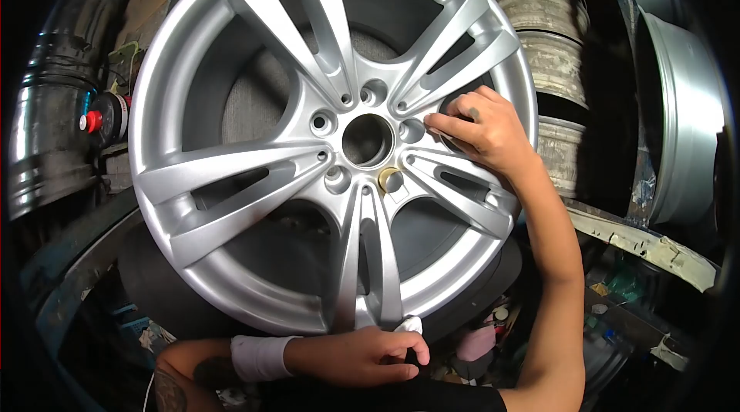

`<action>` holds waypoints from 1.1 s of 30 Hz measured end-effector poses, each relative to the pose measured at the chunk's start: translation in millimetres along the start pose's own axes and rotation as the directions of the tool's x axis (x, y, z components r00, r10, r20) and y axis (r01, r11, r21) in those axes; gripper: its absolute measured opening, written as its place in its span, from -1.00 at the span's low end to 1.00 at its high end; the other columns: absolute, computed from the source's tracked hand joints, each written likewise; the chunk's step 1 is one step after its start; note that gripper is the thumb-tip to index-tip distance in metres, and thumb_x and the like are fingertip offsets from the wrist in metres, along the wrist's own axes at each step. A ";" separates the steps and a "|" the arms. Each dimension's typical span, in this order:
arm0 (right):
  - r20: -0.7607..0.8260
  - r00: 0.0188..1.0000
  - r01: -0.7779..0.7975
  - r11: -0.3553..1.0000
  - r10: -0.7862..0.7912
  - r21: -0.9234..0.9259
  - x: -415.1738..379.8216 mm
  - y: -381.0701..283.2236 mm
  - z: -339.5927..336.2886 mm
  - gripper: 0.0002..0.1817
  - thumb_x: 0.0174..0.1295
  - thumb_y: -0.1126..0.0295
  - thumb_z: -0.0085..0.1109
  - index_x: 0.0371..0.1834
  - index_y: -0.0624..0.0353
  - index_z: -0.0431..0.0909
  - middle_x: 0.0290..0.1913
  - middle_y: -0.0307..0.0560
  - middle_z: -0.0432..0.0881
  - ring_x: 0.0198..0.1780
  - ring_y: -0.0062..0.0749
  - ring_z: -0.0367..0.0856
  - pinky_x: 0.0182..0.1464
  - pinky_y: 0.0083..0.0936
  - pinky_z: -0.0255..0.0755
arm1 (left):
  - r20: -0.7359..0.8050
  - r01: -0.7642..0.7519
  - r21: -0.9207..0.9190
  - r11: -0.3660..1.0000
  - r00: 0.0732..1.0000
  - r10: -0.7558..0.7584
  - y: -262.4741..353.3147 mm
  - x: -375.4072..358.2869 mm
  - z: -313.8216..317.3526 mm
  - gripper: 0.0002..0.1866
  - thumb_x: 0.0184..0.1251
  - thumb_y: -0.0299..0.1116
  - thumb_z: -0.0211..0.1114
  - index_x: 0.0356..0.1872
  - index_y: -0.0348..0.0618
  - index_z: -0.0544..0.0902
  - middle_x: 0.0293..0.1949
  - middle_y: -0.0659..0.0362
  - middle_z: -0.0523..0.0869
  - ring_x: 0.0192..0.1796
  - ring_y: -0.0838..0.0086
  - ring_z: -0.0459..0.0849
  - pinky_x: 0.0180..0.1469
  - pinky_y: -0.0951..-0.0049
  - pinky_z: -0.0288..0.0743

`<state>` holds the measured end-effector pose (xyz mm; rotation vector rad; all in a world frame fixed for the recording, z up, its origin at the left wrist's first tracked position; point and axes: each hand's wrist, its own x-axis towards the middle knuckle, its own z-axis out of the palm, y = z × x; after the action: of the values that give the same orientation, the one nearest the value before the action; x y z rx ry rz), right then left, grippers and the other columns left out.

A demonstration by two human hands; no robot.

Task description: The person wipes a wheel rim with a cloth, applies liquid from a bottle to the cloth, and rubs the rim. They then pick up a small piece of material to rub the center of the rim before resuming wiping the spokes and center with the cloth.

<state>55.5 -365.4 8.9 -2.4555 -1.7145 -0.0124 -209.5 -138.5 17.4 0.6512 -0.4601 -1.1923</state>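
A silver multi-spoke wheel rim (348, 254) fills the middle of the view, with a round centre hole and bolt holes around it. Beside one lower bolt hole sits a gold-coloured ring (383, 181). My right hand (482, 127) is at the right of the hub, fingers bent and pressed together, tips at the edge of the right bolt hole; anything between them is hidden. Below the rim, my left hand (385, 356) has its fingers curled, next to a small crumpled white piece (411, 325). What that hand holds cannot be made out clearly.
Stacked rims (549, 65) stand behind at the right, with another silver rim (686, 119) farther right. Shiny metal cylinders (50, 134) are at the left, near a black round item with a red knob (91, 121). A black tyre-like surface (158, 281) lies under the rim.
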 end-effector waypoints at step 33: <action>0.135 0.981 -0.133 0.990 0.137 -0.037 1.1 -22.4 -18.4 -0.61 0.02 0.54 0.34 -0.04 -0.03 0.79 -0.37 -0.18 0.58 -0.35 -0.24 0.65 -0.26 -0.31 0.54 | 0.039 0.113 0.031 0.993 0.993 -0.114 -9.2 0.6 5.7 -0.69 0.63 -0.19 0.17 0.19 -0.14 0.52 -0.42 0.25 0.55 -0.32 0.59 0.47 -0.20 0.45 0.37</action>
<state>36.3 -359.1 29.8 -2.6445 -1.6032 0.1529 -219.3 -142.4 15.4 0.6859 -0.4799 -1.3103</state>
